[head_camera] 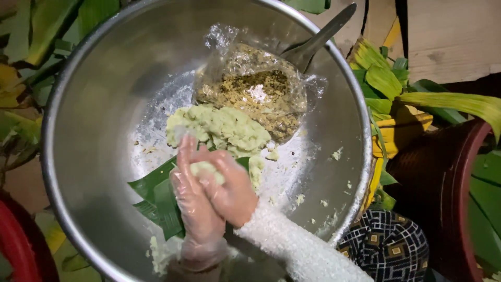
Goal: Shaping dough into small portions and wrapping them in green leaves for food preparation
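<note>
Both my hands are over a large steel bowl. My left hand, in a clear plastic glove, and my right hand press together around a small lump of pale green dough. Under them lie dark green banana leaf pieces. Just beyond sits a bigger heap of the same pale green dough. A clear plastic bag of brownish crumbly filling lies behind it, with a metal spoon leaning on the rim.
Folded green and yellow leaves are stacked right of the bowl. A dark red basin rim stands at the right, another red rim at lower left. Dough crumbs dot the bowl's floor.
</note>
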